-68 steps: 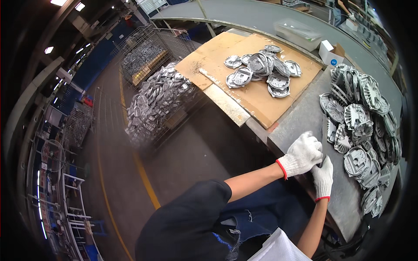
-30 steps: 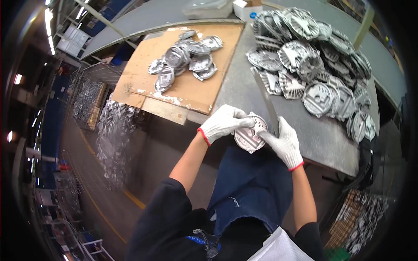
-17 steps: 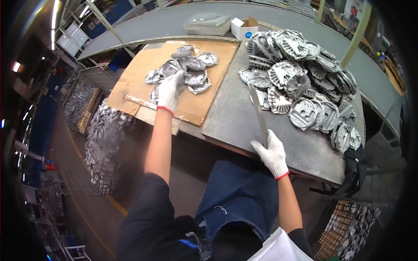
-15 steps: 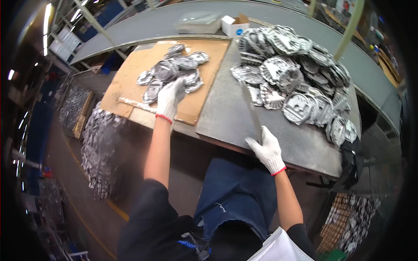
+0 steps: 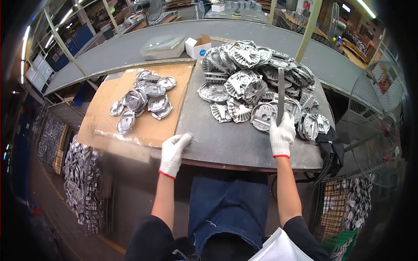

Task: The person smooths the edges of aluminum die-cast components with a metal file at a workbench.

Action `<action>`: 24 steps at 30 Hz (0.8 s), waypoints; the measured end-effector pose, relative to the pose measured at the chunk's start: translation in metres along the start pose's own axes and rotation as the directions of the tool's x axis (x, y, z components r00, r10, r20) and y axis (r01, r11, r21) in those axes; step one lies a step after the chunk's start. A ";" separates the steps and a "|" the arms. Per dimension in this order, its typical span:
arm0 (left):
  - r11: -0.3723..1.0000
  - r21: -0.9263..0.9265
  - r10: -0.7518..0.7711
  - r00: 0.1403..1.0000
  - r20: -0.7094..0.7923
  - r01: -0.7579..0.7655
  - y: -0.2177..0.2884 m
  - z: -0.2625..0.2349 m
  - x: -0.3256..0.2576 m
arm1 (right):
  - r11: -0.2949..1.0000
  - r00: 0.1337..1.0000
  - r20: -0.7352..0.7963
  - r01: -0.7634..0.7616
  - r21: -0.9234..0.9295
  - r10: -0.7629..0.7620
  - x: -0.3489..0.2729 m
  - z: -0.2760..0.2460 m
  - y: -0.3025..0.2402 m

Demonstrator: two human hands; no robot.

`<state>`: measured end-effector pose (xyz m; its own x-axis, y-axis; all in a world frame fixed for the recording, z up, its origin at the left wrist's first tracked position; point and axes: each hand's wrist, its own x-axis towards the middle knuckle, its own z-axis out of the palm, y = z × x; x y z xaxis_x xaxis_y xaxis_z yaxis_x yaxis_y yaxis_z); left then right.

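Clamps right hand (image 5: 282,135) round the lower end of a flat metal bar (image 5: 281,93), probably to leave its length clear, before heaped castings (image 5: 241,82), holding left hand (image 5: 174,152) near the table (image 5: 235,148) edge, grip unclear.

The left hand (image 5: 172,153) and right hand (image 5: 282,134) are gloved in white knit that ends in red at the wrists. The flat bar (image 5: 281,91) is dull grey. Right-hand castings (image 5: 240,83) are bright silver, many patterned with radiating fins; left-hand castings (image 5: 134,100) are silver-grey on tan cardboard (image 5: 98,115) flecked white along its near edge. The tabletop (image 5: 198,124) is mottled grey. A far white box (image 5: 191,48) carries a round blue spot. The near apron (image 5: 228,198) is navy, the sleeves (image 5: 148,237) black.
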<state>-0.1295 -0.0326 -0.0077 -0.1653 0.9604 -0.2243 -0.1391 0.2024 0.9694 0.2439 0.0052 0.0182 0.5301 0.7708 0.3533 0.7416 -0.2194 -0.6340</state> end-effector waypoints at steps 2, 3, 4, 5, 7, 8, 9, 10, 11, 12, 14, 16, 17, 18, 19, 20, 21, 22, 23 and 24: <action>0.996 0.069 0.052 0.998 0.044 -0.055 0.000 0.020 -0.010 | 0.982 0.999 0.035 -0.013 -0.187 0.020 0.002 0.001 -0.008; 0.997 0.056 0.044 0.996 0.077 -0.049 0.001 0.029 -0.013 | 0.976 0.999 0.041 -0.002 -0.216 0.011 0.001 0.003 -0.009; 0.998 0.044 0.035 0.993 0.110 -0.040 0.001 0.038 -0.016 | 0.977 0.999 0.035 -0.009 -0.213 0.017 0.001 0.003 -0.003; 0.996 0.067 0.041 0.989 0.144 -0.051 0.001 0.049 -0.019 | 0.996 0.999 0.022 0.035 -0.078 -0.033 0.002 0.001 0.008; 0.996 0.084 0.020 0.981 0.193 -0.037 0.002 0.056 -0.026 | 0.990 0.997 0.070 -0.022 0.138 0.013 -0.008 -0.011 0.000; 0.997 0.076 0.002 0.978 0.208 -0.019 0.004 0.059 -0.028 | 0.968 1.000 0.007 0.025 0.250 -0.027 -0.014 -0.014 0.005; 0.997 0.079 -0.002 0.980 0.197 -0.014 0.006 0.057 -0.029 | 0.963 0.999 0.044 -0.017 0.267 0.005 -0.022 -0.024 0.002; 0.993 0.114 0.000 0.982 0.188 -0.022 0.009 0.054 -0.029 | 0.958 0.996 0.083 -0.060 0.282 0.038 -0.028 -0.034 -0.002; 0.988 0.154 -0.002 0.982 0.186 -0.027 0.011 0.052 -0.029 | 0.924 0.996 0.083 -0.057 0.379 0.028 -0.037 -0.038 -0.004; 0.987 0.163 -0.013 0.984 0.180 -0.016 0.010 0.051 -0.031 | 0.923 0.995 0.095 -0.068 0.379 0.035 -0.048 -0.038 -0.004; 0.990 0.115 0.072 0.990 0.123 -0.086 0.010 0.056 -0.031 | 0.864 0.957 0.280 -0.201 0.461 0.074 -0.070 -0.034 -0.009; 0.985 0.137 0.088 0.988 0.127 -0.105 0.013 0.064 -0.029 | 0.847 0.974 0.219 -0.066 0.528 -0.061 -0.093 -0.014 -0.014; 0.983 0.140 0.101 0.986 0.136 -0.120 0.011 0.066 -0.026 | 0.830 0.944 0.330 -0.192 0.523 0.010 -0.103 -0.012 -0.028; 0.980 0.146 0.111 0.984 0.141 -0.132 0.012 0.066 -0.026 | 0.803 0.894 0.442 -0.319 0.503 0.078 -0.112 -0.012 -0.042; 0.964 0.199 0.148 0.979 0.141 -0.175 0.013 0.064 -0.025 | 0.852 0.894 0.445 -0.272 0.447 0.053 -0.120 -0.006 -0.047; 0.965 0.210 0.130 0.983 0.133 -0.156 0.015 0.063 -0.023 | 0.896 0.894 0.448 -0.220 0.386 0.026 -0.125 0.001 -0.046; 0.944 0.234 0.200 0.968 0.152 -0.232 0.016 0.060 -0.022 | 0.952 0.925 0.373 -0.047 0.304 -0.073 -0.130 0.003 -0.044; 0.917 0.256 0.269 0.947 0.174 -0.307 0.017 0.057 -0.023 | 0.953 0.918 0.392 -0.062 0.296 -0.062 -0.129 0.001 -0.041; 0.891 0.349 0.258 0.956 0.139 -0.291 0.020 0.054 -0.023 | 0.972 0.841 0.541 -0.108 0.210 -0.023 -0.120 -0.003 -0.042; 0.891 0.360 0.244 0.961 0.132 -0.276 0.019 0.049 -0.021 | 0.983 0.740 0.672 -0.139 0.118 0.024 -0.114 -0.007 -0.044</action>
<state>-0.0811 -0.0398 0.0205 -0.0636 0.9974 0.0343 0.2728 -0.0156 0.9619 0.1537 -0.0773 0.0113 0.1343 0.9671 -0.2160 0.6072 -0.2526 -0.7534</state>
